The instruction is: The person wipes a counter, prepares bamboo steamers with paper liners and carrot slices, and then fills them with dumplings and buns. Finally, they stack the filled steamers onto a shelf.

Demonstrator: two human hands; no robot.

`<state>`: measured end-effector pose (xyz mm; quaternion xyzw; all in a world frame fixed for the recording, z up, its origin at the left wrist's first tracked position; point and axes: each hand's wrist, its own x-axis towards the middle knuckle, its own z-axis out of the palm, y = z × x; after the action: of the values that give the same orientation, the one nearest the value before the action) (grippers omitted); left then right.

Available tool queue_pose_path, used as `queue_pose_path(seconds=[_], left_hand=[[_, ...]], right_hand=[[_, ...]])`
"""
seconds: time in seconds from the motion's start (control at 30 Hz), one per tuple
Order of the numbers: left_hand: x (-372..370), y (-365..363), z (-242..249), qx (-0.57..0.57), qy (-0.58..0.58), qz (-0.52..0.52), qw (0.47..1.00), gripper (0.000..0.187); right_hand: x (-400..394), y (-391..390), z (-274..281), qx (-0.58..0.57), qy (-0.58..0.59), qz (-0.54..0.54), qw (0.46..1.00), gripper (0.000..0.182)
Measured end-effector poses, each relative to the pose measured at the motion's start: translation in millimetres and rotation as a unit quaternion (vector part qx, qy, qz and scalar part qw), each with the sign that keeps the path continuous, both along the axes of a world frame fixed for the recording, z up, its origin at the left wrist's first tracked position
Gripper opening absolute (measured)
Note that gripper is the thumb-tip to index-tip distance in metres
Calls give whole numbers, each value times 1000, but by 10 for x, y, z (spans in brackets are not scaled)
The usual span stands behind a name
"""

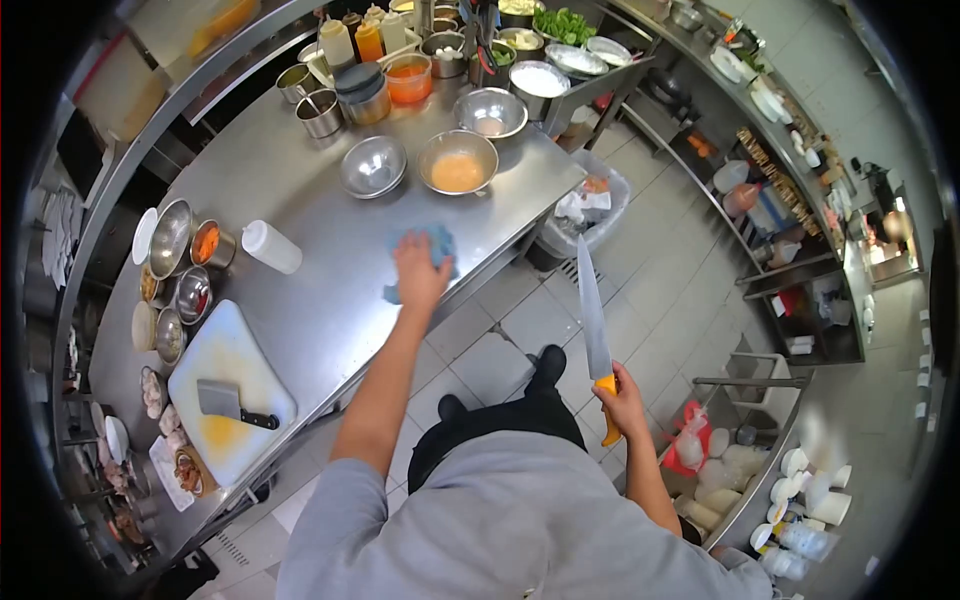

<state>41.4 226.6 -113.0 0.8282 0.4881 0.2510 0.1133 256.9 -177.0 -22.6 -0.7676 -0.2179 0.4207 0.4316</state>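
Note:
My left hand (419,268) presses a blue cloth (440,243) against the steel worktop (335,275) near its front edge. The cloth bunches out around the fingers. My right hand (622,398) is closed round the yellow handle of a long chef's knife (593,310). Its blade points away from me, over the floor and clear of the worktop. Beyond the cloth stand a steel bowl of orange liquid (457,172) and a second steel bowl (373,167). To the left a white squeeze bottle (272,247) lies on its side.
At the left, a cleaver (235,403) lies on a stained white cutting board (265,350), beside small bowls of ingredients. Sauce bottles (336,42) and pots line the back. A lined bin (610,215) stands past the worktop's right end. Shelving (690,180) runs along the right.

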Motion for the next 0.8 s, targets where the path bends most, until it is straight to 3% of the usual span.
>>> queue_pose_path(seconds=[0.27, 0.47, 0.5, 0.6, 0.7, 0.8], left_hand=[[1872, 1, 118, -16, -12, -2, 1000, 71], [3316, 644, 50, 16, -58, 43, 997, 65], [3566, 779, 90, 32, -89, 29, 995, 55], [4149, 809, 33, -40, -156, -165, 973, 41], [4340, 272, 197, -135, -224, -319, 911, 34], [4234, 81, 342, -98, -279, -262, 918, 32]], right_hand=[[905, 51, -160, 5, 79, 23, 997, 62], [1851, -181, -379, -21, 108, 13, 994, 63], [2029, -215, -413, -31, 107, -3, 994, 62], [2456, -364, -460, -40, 108, -44, 992, 58], [2819, -342, -444, -13, 102, -56, 993, 52], [3037, -94, -304, 22, 175, -64, 982, 56]])
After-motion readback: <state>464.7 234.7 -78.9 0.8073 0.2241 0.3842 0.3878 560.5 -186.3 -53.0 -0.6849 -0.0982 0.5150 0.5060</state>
